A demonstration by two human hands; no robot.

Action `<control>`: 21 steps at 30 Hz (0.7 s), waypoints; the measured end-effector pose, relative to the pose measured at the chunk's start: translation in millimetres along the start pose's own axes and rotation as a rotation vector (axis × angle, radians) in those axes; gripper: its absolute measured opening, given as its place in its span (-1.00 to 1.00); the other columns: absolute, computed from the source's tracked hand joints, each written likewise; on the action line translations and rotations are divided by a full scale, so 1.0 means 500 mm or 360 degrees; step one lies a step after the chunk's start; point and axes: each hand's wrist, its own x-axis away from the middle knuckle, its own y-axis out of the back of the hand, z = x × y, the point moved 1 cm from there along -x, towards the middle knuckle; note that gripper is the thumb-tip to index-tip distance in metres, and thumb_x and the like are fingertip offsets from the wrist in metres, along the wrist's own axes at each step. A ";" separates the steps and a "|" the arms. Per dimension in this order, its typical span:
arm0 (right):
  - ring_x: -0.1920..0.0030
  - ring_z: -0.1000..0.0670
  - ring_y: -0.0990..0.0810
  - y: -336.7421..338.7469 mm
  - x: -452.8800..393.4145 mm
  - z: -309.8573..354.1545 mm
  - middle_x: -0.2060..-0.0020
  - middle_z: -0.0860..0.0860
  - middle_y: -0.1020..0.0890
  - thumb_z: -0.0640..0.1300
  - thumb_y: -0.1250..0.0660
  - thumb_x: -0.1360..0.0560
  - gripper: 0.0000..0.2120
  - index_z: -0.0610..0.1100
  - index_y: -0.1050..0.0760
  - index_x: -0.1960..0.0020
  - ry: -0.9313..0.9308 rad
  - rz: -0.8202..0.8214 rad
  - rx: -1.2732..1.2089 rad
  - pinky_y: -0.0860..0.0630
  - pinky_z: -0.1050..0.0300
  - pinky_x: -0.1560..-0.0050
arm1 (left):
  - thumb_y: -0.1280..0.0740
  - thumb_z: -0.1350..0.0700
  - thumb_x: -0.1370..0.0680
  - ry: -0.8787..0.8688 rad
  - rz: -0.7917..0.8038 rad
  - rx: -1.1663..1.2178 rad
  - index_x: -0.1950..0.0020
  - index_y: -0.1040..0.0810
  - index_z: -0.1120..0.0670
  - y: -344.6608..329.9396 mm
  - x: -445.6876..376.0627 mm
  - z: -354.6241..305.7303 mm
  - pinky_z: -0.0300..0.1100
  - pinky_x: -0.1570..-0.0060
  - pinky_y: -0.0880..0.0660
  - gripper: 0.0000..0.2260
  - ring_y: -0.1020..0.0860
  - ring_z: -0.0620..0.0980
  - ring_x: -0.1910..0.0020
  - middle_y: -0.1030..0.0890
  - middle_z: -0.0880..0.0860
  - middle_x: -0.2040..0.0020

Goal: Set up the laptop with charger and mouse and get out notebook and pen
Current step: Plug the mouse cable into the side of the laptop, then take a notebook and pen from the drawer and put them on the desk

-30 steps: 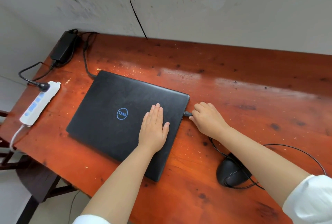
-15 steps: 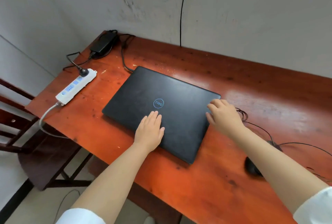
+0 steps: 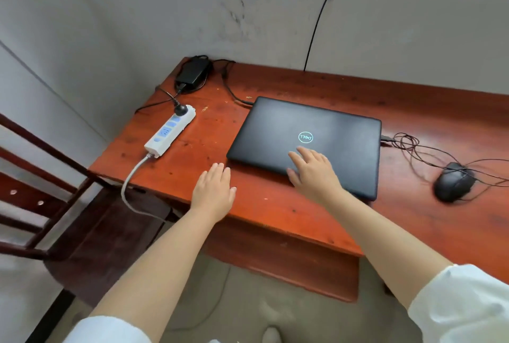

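I saw the red wooden surface carrying the closed black laptop, my landmark; left of it lay the white power strip, and beyond that, at the far corner, the charger brick, its cable reaching the laptop's far left corner. Right of the laptop sat the black mouse, its cord at the laptop's right edge. My right hand rested flat on the lid's near part, grip spread apart; my left hand lay just left of the laptop's near corner, grip likewise apart and empty.
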 end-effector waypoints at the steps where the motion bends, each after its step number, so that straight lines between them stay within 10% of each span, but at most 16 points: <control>1: -0.38 -0.11 -0.29 -0.006 0.006 0.017 -0.41 -0.14 -0.31 -0.04 -0.13 -0.58 -0.57 -0.18 -0.25 -0.40 -0.0008 0.0012 0.0028 -0.21 0.00 -0.34 | -0.08 0.02 -0.61 0.0006 -0.0006 -0.0004 -0.48 -0.09 0.19 -0.001 0.016 0.016 -0.06 -0.48 -0.03 -0.51 -0.04 0.05 -0.52 -0.12 0.13 -0.53; 21: -0.48 -0.12 -0.14 -0.334 0.361 0.316 -0.47 -0.14 -0.23 -0.01 -0.09 -0.60 -0.53 -0.15 -0.16 -0.45 -0.0922 0.0228 -0.0024 -0.09 -0.12 -0.45 | -0.08 -0.02 -0.61 -0.0673 0.0179 -0.0070 -0.49 -0.07 0.15 -0.265 0.251 0.156 0.00 -0.46 -0.08 -0.50 0.00 0.09 -0.52 -0.11 0.14 -0.53</control>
